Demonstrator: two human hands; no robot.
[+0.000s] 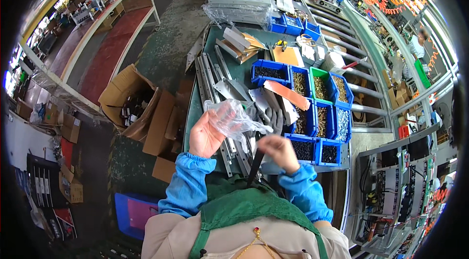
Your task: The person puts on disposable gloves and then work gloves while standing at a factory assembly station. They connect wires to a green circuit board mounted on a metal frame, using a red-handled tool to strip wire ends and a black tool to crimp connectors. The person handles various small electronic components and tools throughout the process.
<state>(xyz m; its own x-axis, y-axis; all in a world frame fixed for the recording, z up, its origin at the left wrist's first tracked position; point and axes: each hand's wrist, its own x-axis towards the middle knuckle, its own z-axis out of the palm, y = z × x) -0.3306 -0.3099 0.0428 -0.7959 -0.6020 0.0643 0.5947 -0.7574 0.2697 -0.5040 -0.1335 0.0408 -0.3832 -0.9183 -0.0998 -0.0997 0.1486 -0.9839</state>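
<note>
Plastic bag (232, 118) held in the left hand (205, 138)

Palm up and half curled, the left hand grips the clear bag above a workbench (236, 69). The right hand (279, 151) is close by, fingers bent and blurred; whether it grips anything, I cannot tell. Metal strips (204, 81) lie near the left edge, blue bins (330, 163) near the right; cardboard boxes (159, 127) stand on the floor (129, 164).

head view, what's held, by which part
The left hand holds the clear plastic by its left side; the right hand is too blurred to tell.
</note>
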